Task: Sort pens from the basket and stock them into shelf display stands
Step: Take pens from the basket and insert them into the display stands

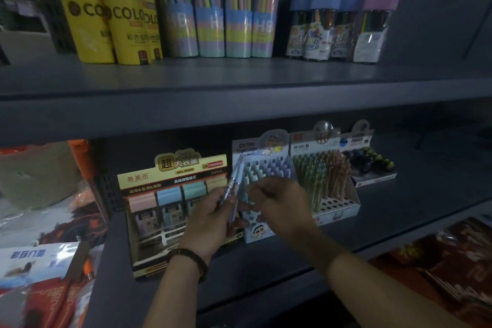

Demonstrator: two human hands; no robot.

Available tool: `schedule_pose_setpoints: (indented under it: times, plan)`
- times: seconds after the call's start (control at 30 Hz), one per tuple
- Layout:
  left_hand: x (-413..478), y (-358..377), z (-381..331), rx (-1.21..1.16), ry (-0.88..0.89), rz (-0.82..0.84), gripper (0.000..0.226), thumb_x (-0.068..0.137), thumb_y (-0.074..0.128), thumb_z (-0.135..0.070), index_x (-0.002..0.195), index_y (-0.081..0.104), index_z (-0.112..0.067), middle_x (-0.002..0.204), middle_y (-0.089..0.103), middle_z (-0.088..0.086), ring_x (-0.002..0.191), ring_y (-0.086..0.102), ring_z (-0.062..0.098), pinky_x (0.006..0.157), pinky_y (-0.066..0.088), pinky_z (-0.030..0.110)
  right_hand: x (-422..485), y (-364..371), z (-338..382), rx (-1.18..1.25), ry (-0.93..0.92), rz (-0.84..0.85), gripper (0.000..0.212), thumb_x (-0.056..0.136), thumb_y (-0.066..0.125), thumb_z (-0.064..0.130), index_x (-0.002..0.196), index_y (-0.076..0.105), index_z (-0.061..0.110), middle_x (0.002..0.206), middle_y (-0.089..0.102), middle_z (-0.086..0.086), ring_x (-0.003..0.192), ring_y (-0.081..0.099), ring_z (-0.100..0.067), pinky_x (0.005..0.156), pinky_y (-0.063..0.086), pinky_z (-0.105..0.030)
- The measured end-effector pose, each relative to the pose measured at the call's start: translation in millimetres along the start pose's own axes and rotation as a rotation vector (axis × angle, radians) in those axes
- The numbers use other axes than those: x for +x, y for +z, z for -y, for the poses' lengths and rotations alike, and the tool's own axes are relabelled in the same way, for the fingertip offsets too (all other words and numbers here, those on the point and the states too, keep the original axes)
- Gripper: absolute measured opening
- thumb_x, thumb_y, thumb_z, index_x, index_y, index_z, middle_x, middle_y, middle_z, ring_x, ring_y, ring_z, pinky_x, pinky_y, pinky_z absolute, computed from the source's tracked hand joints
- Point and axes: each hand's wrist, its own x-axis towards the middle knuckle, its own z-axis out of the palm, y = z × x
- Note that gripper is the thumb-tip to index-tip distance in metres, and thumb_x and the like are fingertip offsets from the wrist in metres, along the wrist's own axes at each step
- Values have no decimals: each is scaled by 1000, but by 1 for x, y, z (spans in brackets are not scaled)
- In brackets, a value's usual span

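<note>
Just beyond my knuckles sits the cartoon display stand; my left hand grips pale pens pointing up and away, my right hand, nearer it, pinches one.

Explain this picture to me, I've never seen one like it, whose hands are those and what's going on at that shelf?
There is no machine here. One camera worn on a person's head looks down at their own two bare hands in front of a shop shelf. The left hand, with a bracelet at its wrist, holds a few pale pens in its grip. The right hand is curled at those pens, apparently picking one out. Behind the hands stands a cartoon pen display stand, partly filled. Beside it sit a lead refill box and a fuller pen stand. The upper shelf carries pencil tubes.
</note>
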Motion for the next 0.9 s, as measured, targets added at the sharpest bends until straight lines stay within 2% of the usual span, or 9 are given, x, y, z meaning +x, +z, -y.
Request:
schedule_pose_setpoints:
  times: [0.13, 0.23, 0.3, 0.37, 0.53, 0.63, 0.7, 0.8, 0.9]
  plan:
    - [-8, 14, 1, 79, 28, 140, 21, 107, 46, -21, 112, 67, -19, 98, 78, 1, 80, 76, 18, 60, 54, 19, -15, -10, 1, 192, 115, 38, 20, 95, 76, 21, 77, 80, 14, 68, 75, 3, 62, 71, -6, 57, 53, -21]
    - [-9, 23, 5, 1, -33, 200, 20, 107, 46, -21, 114, 65, -17, 102, 76, 2, 88, 76, 24, 60, 54, 20, -21, -23, -1, 351, 196, 7, 35, 96, 71, 9, 62, 66, 6, 55, 60, -3, 53, 58, -11, 56, 50, -23]
    - [-10, 26, 7, -33, -69, 154, 20, 107, 46, -21, 114, 64, -17, 100, 75, 3, 85, 76, 27, 57, 53, 20, -24, -33, -7, 211, 138, -41, 34, 98, 65, 13, 67, 59, 3, 55, 52, -2, 50, 49, -15, 56, 43, -30]
    - [-10, 28, 9, -29, -55, 72, 20, 107, 46, -21, 111, 65, -17, 99, 75, 6, 81, 76, 25, 59, 55, 24, -29, -46, -13, 151, 73, -50, 26, 102, 61, 16, 79, 58, 3, 60, 61, -1, 51, 60, -15, 52, 46, -27]
    - [-10, 34, 11, -113, 14, -41, 20, 106, 46, -24, 107, 65, -17, 82, 67, 7, 65, 66, 19, 67, 56, 38, -40, -67, -35, 48, 7, 87, 13, 99, 72, 26, 86, 72, 30, 74, 72, 6, 59, 68, -13, 56, 55, -33]
    - [-13, 42, 9, -130, 38, 8, 21, 107, 45, -21, 110, 64, -14, 79, 63, 7, 61, 60, 19, 60, 52, 33, -40, -70, -42, 10, 40, 113, 17, 91, 82, 22, 78, 77, 33, 73, 75, 18, 68, 70, 3, 62, 51, -15]
    - [-13, 47, 10, -70, 42, 37, 20, 107, 46, -18, 108, 66, -14, 78, 63, 7, 62, 58, 21, 63, 50, 36, -37, -72, -43, -15, 54, 120, 19, 87, 85, 19, 77, 80, 35, 82, 79, 18, 81, 74, 4, 70, 53, -12]
    - [-11, 50, 14, -7, 27, 14, 21, 106, 46, -13, 104, 67, -14, 78, 66, 6, 64, 59, 20, 68, 52, 38, -33, -78, -41, 110, 77, 61, 12, 87, 83, 7, 85, 82, 20, 82, 80, 7, 78, 76, -8, 68, 56, -18]
    - [-10, 53, 14, -60, 2, 10, 20, 106, 46, -12, 105, 67, -13, 80, 68, 8, 66, 59, 21, 68, 52, 37, -28, -79, -38, 539, 210, -121, 7, 88, 76, -8, 93, 72, -6, 80, 72, -14, 70, 72, -20, 65, 59, -29]
